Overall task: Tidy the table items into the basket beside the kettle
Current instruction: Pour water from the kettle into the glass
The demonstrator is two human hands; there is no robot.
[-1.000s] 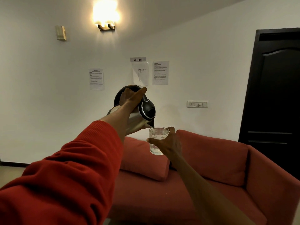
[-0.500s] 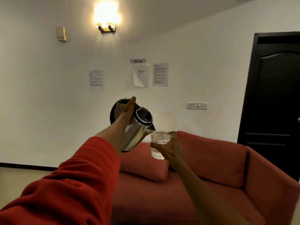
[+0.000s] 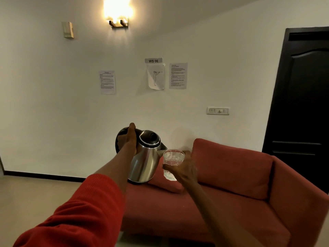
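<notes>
My left hand grips the black handle of a steel kettle held in the air, nearly upright, its spout right beside the rim of a clear glass. My right hand holds that glass from the right side; there is water in it. Kettle and glass are both in front of a red sofa. No table and no basket are in view.
A red sofa with cushions fills the lower right. A dark door stands at the right. The white wall carries paper sheets, a switch plate and a lit lamp. Beige floor lies at the lower left.
The kettle has tipped back from a steep pouring tilt to nearly upright. Both hands, with kettle and glass, have come lower in the view.
</notes>
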